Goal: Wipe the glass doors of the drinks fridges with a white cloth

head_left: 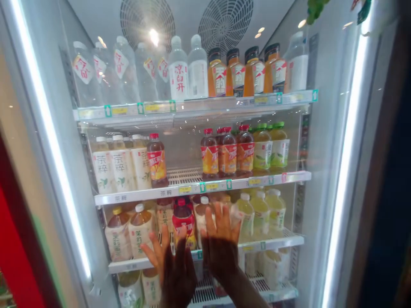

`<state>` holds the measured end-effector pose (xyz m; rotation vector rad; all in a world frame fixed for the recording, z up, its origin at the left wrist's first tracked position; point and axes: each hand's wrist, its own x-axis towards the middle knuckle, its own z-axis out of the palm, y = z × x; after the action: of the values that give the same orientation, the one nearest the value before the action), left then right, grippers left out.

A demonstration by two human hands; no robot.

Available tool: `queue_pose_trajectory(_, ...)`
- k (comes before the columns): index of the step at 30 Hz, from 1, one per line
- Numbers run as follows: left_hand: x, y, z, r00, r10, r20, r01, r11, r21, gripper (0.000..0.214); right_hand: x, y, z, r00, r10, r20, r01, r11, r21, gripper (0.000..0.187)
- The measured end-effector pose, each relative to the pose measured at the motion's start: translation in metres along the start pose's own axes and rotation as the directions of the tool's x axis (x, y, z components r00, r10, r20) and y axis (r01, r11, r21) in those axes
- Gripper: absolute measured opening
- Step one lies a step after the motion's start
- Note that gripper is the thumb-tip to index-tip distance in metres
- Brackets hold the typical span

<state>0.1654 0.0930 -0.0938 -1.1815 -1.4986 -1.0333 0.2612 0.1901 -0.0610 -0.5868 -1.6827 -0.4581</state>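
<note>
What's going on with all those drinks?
A person's left hand and right hand are raised, open and holding nothing, before a pale, brightly lit drinks cooler. Beyond the left fingertips, a red-capped plastic bottle with a red label stands on a white wire shelf. I can't tell whether the hands touch anything.

Upright drinks cooler [324, 128], approx. 4 wire shelves [184, 174] visible, price tags [184, 189] along front edges. Vert. LED tubes, L [52, 137] & R [345, 162], lighting both side edges. 2 rd. fan grilles [226, 23] nr. top edge; glare [154, 36] on L one. Past L edge: beige wall [19, 141], red panel [16, 239] nr. btm. corner.
</note>
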Motion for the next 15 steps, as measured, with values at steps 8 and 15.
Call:
queue_pose_trajectory(8, 0.019, -0.085, -0.046, 0.999, -0.004, -0.046, 0.007, 0.998, 0.068, 0.082, 0.043, -0.097, 0.023, 0.999, -0.039, -0.011, 0.039, 0.999, -0.016, 0.073)
queue_pose_trajectory(15, 0.029, -0.124, -0.061, 1.000, 0.025, -0.012, -0.024, 0.998, 0.055, 0.083, 0.065, -0.136, 0.032, 0.995, -0.088, 0.042, 0.087, 0.996, 0.024, 0.077)
